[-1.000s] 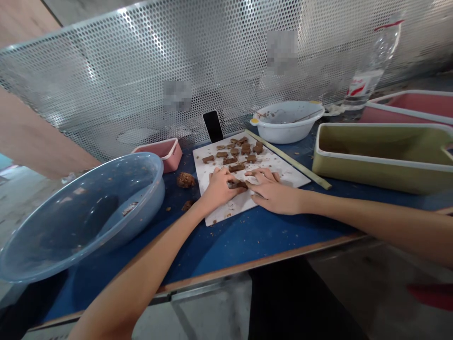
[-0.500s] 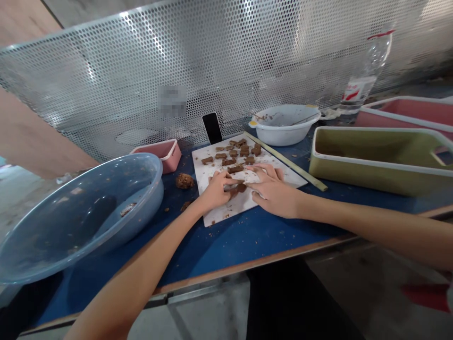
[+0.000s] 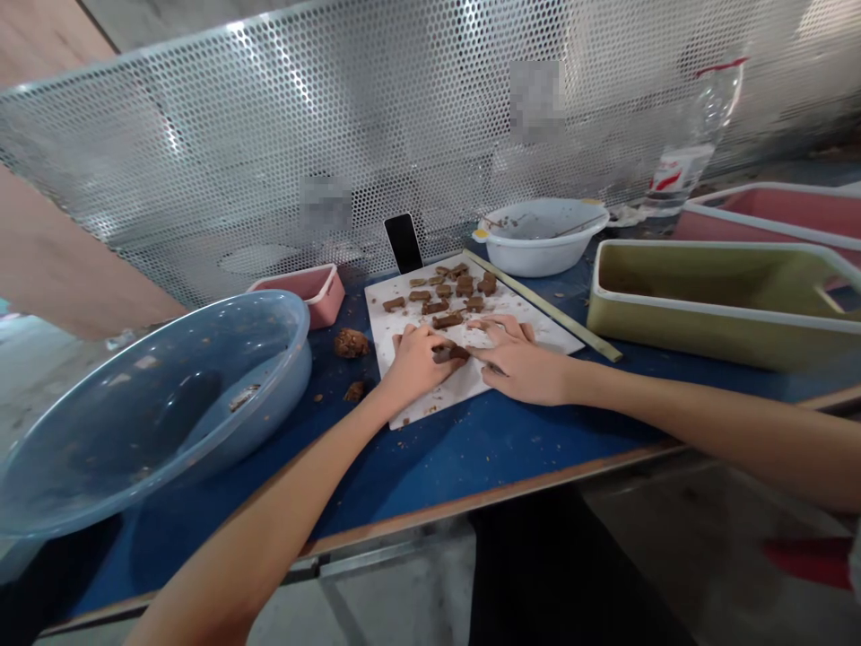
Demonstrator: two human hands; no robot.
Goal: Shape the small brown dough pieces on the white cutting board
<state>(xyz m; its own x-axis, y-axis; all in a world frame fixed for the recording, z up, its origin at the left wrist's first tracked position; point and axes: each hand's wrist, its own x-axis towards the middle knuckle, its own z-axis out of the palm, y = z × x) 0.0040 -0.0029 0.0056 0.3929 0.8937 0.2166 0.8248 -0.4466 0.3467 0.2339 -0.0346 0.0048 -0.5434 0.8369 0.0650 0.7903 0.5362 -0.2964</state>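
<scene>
On a white board (image 3: 415,414) lies a dark brown, dough-like piece (image 3: 455,353). My left hand (image 3: 417,361) has its thumb and fingers closed around the left part of this piece. From the other side, my right hand (image 3: 521,363) rests over the board with its fingers stretched and apart, the index fingertip touching the right end of the piece. Just beyond my fingers sit several small shaped brown pieces (image 3: 447,320), some with notched edges. Crumbs dot the board. The undersides of both hands are hidden.
A brown lump (image 3: 351,343) lies left of the board, near a blue basin (image 3: 286,359) and a pink box (image 3: 327,301). A pale stick (image 3: 552,312) runs along the board's right edge. Beyond stand a phone (image 3: 404,244), a white bowl (image 3: 538,256), a green bin (image 3: 679,327) and a bottle (image 3: 686,166).
The left fingers have curled round the brown piece, which now shows more tilted between the hands. My right hand has shifted slightly up. The other pieces have stayed in place.
</scene>
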